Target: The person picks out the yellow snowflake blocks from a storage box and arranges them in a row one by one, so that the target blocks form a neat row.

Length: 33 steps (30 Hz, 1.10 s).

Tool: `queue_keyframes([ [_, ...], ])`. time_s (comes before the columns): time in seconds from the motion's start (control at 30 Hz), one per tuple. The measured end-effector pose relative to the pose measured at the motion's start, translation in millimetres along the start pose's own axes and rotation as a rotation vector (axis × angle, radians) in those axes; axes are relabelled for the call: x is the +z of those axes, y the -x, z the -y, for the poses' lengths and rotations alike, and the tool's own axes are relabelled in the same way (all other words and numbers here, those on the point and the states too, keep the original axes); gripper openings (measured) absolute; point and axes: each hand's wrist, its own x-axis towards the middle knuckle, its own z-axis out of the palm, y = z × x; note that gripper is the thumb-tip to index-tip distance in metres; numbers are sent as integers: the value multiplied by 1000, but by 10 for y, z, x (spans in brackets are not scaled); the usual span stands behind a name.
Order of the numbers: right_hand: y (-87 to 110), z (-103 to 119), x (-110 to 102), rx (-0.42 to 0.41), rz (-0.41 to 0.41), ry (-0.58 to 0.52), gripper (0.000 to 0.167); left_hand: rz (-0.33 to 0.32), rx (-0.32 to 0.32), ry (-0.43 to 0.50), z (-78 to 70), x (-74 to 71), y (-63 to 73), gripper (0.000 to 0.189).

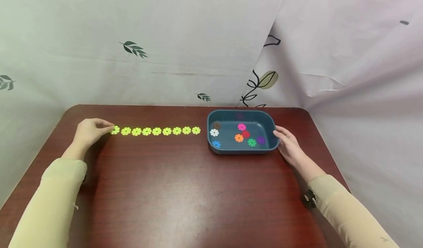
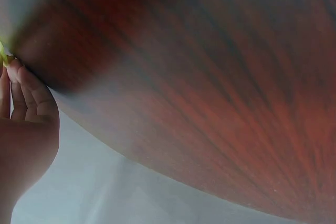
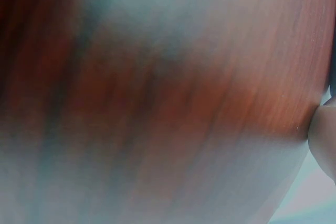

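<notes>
A row of several yellow-green snowflake discs (image 1: 156,131) runs across the back left of the table. My left hand (image 1: 89,132) pinches the leftmost yellow-green disc (image 1: 115,130) between thumb and fingertips; its yellow edge (image 2: 4,55) shows at the fingertips in the left wrist view. At the right stands a dark blue-grey plastic basin (image 1: 242,151) holding loose snowflake discs, among them a white one (image 1: 214,132), a pink one (image 1: 242,127) and a green one (image 1: 252,142). My right hand (image 1: 288,144) grips the basin's right end, thumb at the rim and fingers along the outer wall.
The reddish-brown wooden table (image 1: 185,196) has rounded back corners. Pale cloth with a leaf print (image 1: 135,50) hangs close behind it and along both sides. A dark round item (image 1: 310,199) sits at the right sleeve.
</notes>
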Motion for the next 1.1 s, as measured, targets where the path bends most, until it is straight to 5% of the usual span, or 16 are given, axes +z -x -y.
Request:
queue_keyframes([
  [0.77,-8,7,-4,-8,23,-45,34,-9,27,11,26,6,6,33],
  [1.1,21,-18,-5,-23,36,-84,38,-24,37,35,86,-21,176,29],
])
